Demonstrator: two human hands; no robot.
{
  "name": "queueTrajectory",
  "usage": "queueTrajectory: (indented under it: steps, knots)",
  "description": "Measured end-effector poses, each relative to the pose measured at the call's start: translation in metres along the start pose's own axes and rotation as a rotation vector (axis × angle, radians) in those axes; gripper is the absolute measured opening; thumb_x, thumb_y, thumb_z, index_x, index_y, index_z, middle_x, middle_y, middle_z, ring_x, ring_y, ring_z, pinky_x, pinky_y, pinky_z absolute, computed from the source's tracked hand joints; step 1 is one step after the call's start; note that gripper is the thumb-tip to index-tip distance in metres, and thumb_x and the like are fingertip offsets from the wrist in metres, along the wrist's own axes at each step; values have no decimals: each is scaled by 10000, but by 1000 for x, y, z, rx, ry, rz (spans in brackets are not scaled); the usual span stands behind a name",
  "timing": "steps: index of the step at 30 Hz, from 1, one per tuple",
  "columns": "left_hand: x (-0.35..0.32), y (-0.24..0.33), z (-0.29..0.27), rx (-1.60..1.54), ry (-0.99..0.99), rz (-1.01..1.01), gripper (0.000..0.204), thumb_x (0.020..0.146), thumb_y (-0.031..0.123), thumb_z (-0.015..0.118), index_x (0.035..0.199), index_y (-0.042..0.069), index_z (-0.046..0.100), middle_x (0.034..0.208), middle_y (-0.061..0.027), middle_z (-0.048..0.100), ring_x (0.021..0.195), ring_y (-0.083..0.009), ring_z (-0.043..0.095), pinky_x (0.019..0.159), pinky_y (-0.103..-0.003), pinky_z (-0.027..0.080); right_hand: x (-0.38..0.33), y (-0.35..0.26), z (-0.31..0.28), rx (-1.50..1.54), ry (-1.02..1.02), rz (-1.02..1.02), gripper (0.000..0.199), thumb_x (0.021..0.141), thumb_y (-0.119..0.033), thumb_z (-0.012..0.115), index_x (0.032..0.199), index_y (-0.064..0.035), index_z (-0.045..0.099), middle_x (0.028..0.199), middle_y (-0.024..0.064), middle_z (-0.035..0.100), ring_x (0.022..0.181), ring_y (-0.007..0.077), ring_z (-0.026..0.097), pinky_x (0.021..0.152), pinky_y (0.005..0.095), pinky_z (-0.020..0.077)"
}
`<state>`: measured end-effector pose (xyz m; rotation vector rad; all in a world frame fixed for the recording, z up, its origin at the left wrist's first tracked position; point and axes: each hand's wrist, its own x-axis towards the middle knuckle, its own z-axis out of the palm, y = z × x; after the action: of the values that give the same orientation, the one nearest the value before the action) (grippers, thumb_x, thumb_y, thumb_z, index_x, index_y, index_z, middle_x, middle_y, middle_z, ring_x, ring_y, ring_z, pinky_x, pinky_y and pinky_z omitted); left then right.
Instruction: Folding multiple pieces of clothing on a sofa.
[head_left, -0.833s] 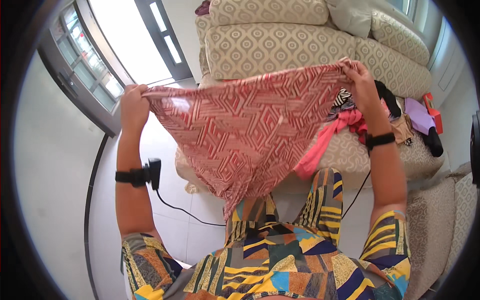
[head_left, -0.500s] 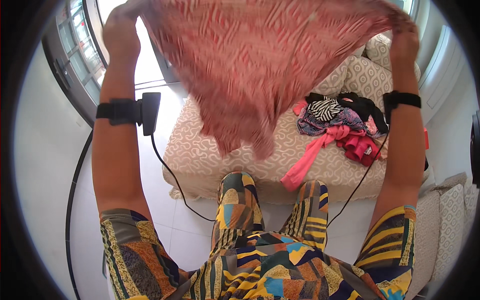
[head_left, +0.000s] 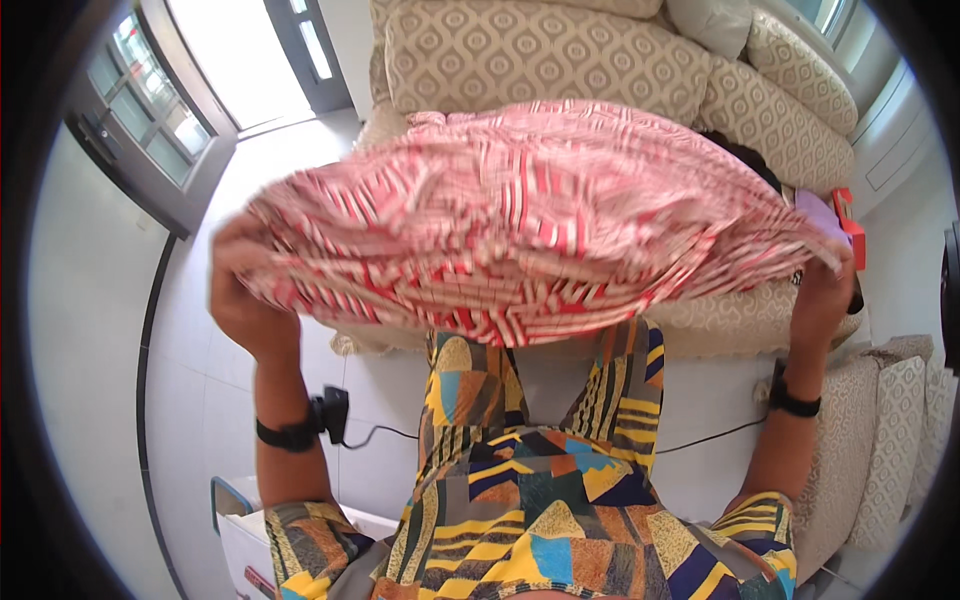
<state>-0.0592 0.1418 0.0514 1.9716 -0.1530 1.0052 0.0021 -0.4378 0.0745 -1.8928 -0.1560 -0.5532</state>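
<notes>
Cloth (head_left: 530, 215) btwn hands, sofa (head_left: 560, 50) behind.

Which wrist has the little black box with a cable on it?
The left wrist: its black band carries a small box trailing a cable. The right wrist wears only a plain black band.

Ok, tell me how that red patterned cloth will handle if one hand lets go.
The red patterned cloth looks thin and floppy: it billows between the left hand and right hand. Released, that side would probably drop and hang. It seems light, since fingertip grips hold it up.

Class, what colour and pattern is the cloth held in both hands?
Red and white zigzag stripes on the cloth, head view.
</notes>
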Motion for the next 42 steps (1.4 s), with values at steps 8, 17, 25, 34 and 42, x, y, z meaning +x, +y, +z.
queueTrajectory:
  steps: [8,17,25,34,42]
  knots:
    - [-128,-2,3,111,-126,-272,147,677,-116,614,729,10,558,899,-112,610,859,-235,594,785,-317,479,-91,3,-2,-362,-723,519,106,832,2,659,898,-22,579,797,-9,558,750,77,487,705,221,421]
    - [-124,-7,-30,-36,-189,-433,167,715,-100,631,715,39,539,850,-75,629,895,-232,579,871,-341,447,-81,-27,-6,-292,-800,670,123,808,-12,681,893,-10,593,813,7,592,746,73,504,664,232,426]
    - [-90,9,-67,-491,-576,-660,189,747,-31,685,724,58,520,774,-60,603,823,-203,547,824,-338,433,-62,-57,-35,-77,-648,748,97,773,16,645,844,-17,587,809,1,624,765,58,562,676,210,443]
    - [-64,-11,-41,-526,-567,-894,151,785,-68,652,876,23,574,907,-62,606,914,-161,575,848,-294,458,-18,-28,10,-275,-842,593,112,780,-28,600,890,-9,584,780,-14,591,747,58,531,664,222,427]
    - [32,-66,49,-438,-65,-745,159,904,7,590,1057,-20,558,1008,-71,619,952,-149,597,892,-287,488,105,38,101,443,-340,401,136,917,-18,501,1032,-38,569,976,26,614,910,109,607,818,272,500]
